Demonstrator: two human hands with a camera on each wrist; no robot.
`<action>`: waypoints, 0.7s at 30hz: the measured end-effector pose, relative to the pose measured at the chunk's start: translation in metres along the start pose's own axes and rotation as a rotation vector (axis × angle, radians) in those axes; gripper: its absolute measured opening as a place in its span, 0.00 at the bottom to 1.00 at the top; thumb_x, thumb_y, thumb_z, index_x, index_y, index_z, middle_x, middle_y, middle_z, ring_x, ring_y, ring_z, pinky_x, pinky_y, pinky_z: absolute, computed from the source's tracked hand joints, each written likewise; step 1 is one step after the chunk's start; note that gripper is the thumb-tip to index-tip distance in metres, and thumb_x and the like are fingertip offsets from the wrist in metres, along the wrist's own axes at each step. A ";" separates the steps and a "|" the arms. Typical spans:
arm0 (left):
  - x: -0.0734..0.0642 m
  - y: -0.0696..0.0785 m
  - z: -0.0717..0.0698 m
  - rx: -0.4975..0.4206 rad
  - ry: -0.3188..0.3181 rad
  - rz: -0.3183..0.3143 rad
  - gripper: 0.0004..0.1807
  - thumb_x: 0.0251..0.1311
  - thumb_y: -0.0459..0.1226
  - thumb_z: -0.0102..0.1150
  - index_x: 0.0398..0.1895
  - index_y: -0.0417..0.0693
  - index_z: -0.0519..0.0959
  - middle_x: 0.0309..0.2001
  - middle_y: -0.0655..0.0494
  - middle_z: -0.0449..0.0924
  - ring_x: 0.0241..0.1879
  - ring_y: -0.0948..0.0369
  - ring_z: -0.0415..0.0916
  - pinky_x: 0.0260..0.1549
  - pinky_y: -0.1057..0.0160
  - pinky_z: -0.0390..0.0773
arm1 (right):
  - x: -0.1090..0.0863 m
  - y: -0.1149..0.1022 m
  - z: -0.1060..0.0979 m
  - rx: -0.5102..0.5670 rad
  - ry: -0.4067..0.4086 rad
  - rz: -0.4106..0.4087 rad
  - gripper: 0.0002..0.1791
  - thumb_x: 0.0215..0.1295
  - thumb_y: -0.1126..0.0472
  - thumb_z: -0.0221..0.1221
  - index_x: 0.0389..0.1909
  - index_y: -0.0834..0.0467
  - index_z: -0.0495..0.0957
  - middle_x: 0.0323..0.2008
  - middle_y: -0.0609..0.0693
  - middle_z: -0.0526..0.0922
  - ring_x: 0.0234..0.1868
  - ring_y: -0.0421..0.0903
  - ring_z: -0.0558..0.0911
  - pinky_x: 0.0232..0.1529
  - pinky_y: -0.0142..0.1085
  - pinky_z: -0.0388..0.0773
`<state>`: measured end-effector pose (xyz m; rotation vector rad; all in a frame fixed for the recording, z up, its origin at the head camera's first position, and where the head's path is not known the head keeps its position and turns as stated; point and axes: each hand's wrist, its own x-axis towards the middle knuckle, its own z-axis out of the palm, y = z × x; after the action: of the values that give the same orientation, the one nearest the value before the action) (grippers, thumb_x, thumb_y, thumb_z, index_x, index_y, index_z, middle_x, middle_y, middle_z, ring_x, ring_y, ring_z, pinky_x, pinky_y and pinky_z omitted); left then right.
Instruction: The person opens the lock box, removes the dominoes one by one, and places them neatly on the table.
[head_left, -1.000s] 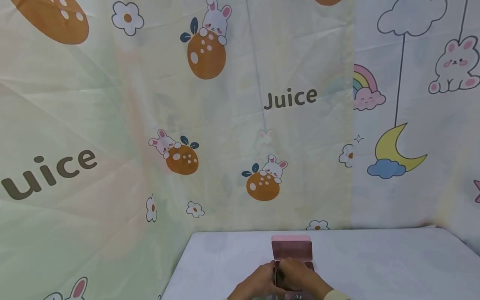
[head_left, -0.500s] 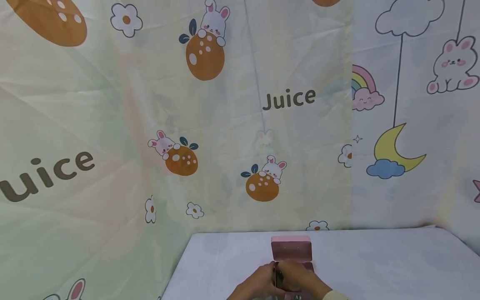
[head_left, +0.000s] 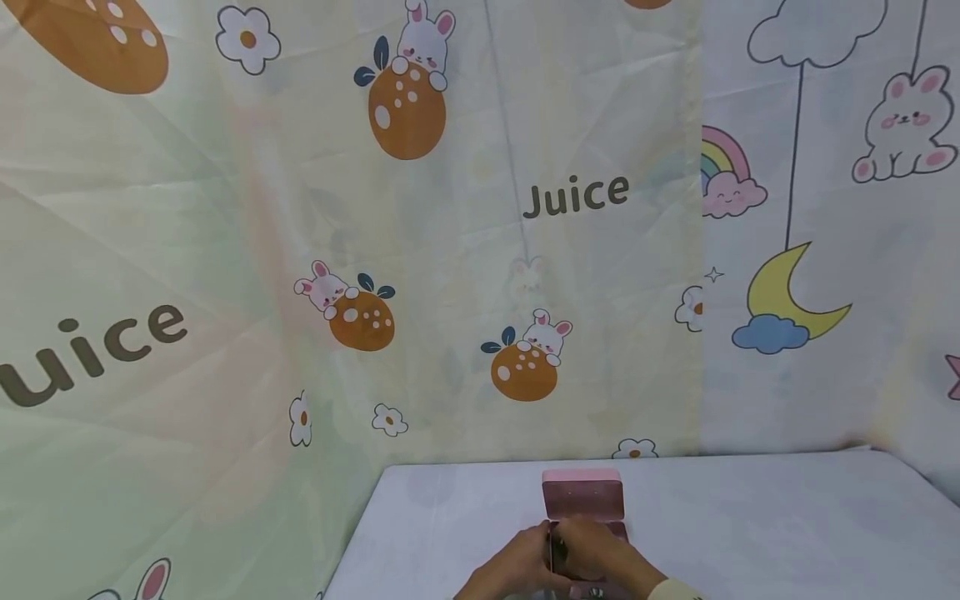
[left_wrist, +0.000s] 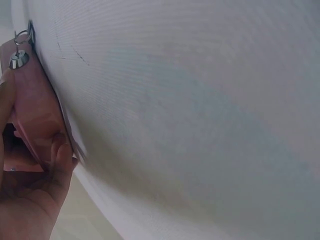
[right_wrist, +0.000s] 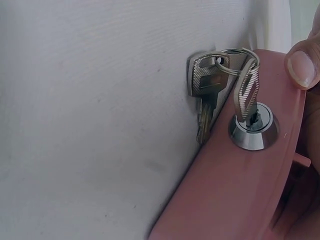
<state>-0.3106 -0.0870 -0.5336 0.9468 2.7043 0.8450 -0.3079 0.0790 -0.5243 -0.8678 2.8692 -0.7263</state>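
A pink metal lock box point(head_left: 582, 498) stands on the table with its lid raised and its dark inner side showing in the head view. My left hand point(head_left: 513, 562) grips the box's left side, its thumb near the front lock. The right hand point(head_left: 596, 550) reaches over the box's inside, its fingertips hidden. A dark thing point(head_left: 557, 552) with a thin edge shows between the two hands; its kind is unclear. In the right wrist view a key point(right_wrist: 246, 92) sits in the round lock point(right_wrist: 254, 134). A second key point(right_wrist: 206, 82) hangs from the same ring.
White cloth covers the table point(head_left: 750, 525) around the box. Behind and to the left hang printed curtains point(head_left: 450, 233) with rabbits and fruit. The table's back edge runs close to the curtain.
The view has shifted very slightly. Both hands and the box keep nearly the same places, with no clear movement.
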 end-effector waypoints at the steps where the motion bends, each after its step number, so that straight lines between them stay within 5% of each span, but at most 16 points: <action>1: 0.000 0.000 0.000 -0.006 -0.002 -0.001 0.40 0.40 0.54 0.74 0.56 0.46 0.70 0.41 0.66 0.78 0.40 0.74 0.72 0.38 0.71 0.73 | 0.000 0.000 0.000 -0.001 0.001 -0.003 0.10 0.46 0.56 0.69 0.31 0.49 0.80 0.23 0.36 0.76 0.24 0.35 0.71 0.27 0.33 0.71; 21: -0.001 -0.002 0.001 -0.073 -0.010 -0.010 0.38 0.40 0.52 0.75 0.55 0.49 0.70 0.41 0.69 0.77 0.39 0.75 0.71 0.35 0.72 0.73 | -0.004 -0.002 -0.004 0.008 -0.009 0.003 0.12 0.47 0.52 0.70 0.33 0.48 0.81 0.27 0.36 0.79 0.25 0.34 0.72 0.30 0.34 0.74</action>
<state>-0.3104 -0.0881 -0.5352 0.9192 2.6476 0.9282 -0.3042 0.0813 -0.5198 -0.8634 2.8565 -0.7313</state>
